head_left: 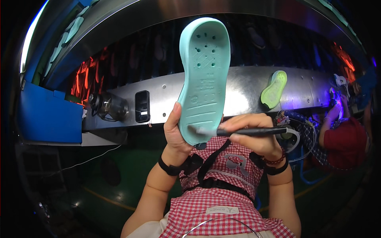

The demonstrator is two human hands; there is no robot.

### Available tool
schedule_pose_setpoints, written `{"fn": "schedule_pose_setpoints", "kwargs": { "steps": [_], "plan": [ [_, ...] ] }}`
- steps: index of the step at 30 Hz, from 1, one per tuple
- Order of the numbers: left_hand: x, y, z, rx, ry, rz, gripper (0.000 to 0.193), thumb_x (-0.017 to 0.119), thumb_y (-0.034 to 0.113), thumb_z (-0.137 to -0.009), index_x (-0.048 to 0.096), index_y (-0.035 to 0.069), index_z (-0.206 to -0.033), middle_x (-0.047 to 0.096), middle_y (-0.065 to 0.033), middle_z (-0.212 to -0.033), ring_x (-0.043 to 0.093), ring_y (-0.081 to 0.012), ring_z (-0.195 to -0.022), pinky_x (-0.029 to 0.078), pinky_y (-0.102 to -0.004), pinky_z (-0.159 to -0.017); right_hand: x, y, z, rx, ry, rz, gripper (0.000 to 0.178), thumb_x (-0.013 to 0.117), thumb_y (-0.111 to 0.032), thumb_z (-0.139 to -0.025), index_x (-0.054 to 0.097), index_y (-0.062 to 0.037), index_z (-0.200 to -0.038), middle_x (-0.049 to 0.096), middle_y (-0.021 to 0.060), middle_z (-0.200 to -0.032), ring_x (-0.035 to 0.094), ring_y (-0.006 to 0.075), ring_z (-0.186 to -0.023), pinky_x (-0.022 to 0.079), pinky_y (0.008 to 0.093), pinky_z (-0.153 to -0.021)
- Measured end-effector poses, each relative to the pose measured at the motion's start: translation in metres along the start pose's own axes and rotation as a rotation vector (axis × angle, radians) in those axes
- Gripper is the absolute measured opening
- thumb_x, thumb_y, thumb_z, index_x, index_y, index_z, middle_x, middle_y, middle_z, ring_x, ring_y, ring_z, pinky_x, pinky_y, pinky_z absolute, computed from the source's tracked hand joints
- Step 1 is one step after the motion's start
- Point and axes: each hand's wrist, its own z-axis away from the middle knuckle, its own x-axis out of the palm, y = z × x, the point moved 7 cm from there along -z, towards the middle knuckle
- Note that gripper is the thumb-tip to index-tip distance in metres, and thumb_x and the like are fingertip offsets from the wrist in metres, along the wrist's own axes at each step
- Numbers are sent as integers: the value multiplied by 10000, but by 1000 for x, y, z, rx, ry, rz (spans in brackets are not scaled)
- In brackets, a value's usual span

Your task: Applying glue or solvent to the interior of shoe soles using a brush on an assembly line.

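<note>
The left hand [176, 135] clamps the mint sole [204, 79] upright by its heel; the right hand [254, 135] pinches a black brush [242, 131] against it.

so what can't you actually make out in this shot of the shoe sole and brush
- Head view: the heel end of the mint shoe sole is covered by the left hand and the brush tip.
- The sole's moulded markings are too small to tell.
- The brush's rear end hides under the right hand.
- The dark racks behind the steel panel are too dim to tell apart.
- The co-worker at right is warped by the fisheye rim.
</note>
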Motion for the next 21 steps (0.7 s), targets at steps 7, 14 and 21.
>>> {"fn": "schedule_pose_setpoints", "kwargs": {
  "steps": [7, 14, 21],
  "plan": [
    [-9, 7, -6, -54, 31, 16, 613, 378, 456, -864, 357, 5, -1279, 478, -220, -1197, 536, -380, -1015, 426, -541, -868, 12, -13, 0, -202, -107, 216, 206, 674, 9, -670, 628, 13, -870, 649, 134, -866, 641, 235, -815, 511, 300, -721],
    [-14, -5, -1, -390, -34, 208, 460, 383, 303, -903, 433, -43, -1202, 544, -211, -1117, 578, -296, -980, 474, -405, -860, 12, -31, 3, -245, -189, 313, 175, 693, -40, -674, 658, -19, -844, 660, 119, -863, 645, 244, -813, 506, 312, -705],
    [-12, -18, 13, -621, 40, -284, 487, 489, 267, -879, 405, -70, -1221, 557, -192, -1074, 599, -210, -921, 514, -285, -771, 17, -17, 11, -45, -609, 421, 164, 615, -77, -754, 647, -33, -908, 651, 125, -925, 629, 261, -858, 487, 319, -746]
  ]
}}
